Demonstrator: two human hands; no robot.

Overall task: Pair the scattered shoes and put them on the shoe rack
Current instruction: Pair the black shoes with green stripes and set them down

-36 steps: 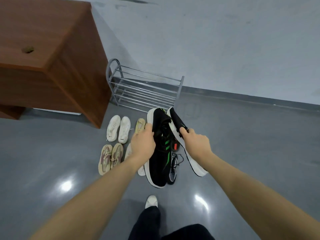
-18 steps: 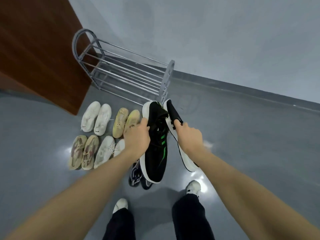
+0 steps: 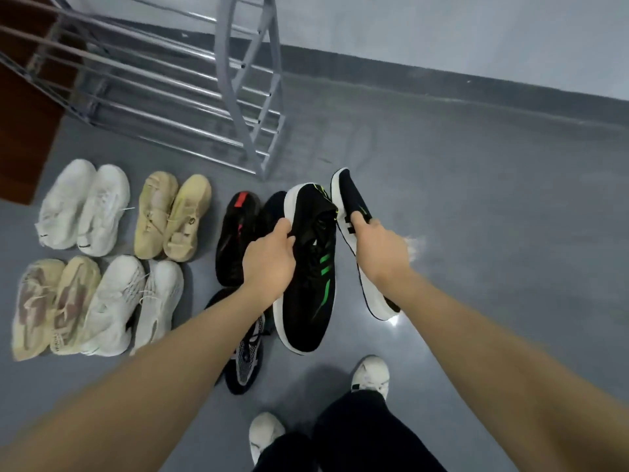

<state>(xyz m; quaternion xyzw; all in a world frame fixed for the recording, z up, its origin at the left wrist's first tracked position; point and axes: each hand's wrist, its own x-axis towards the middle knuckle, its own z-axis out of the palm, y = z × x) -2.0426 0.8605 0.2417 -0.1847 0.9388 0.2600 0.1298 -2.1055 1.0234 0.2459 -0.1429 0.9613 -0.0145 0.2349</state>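
Here, left hand [image 3: 269, 258] and right hand [image 3: 381, 248] each pinch 1 black sneaker [image 3: 311, 267] at its soft collar; likely light, toes dangling below.

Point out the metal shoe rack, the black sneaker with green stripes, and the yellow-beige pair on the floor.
silver metal shoe rack [image 3: 253, 97], head view, right end frame.
black sneaker with green stripes [image 3: 311, 291], head view, side panel.
yellow-beige pair of sneakers [image 3: 172, 216], head view, where the shoes meet.

A brown wooden cabinet [image 3: 23, 107] stands far left on the grey floor [image 3: 476, 185]; a pale wall [image 3: 442, 32] rises behind.
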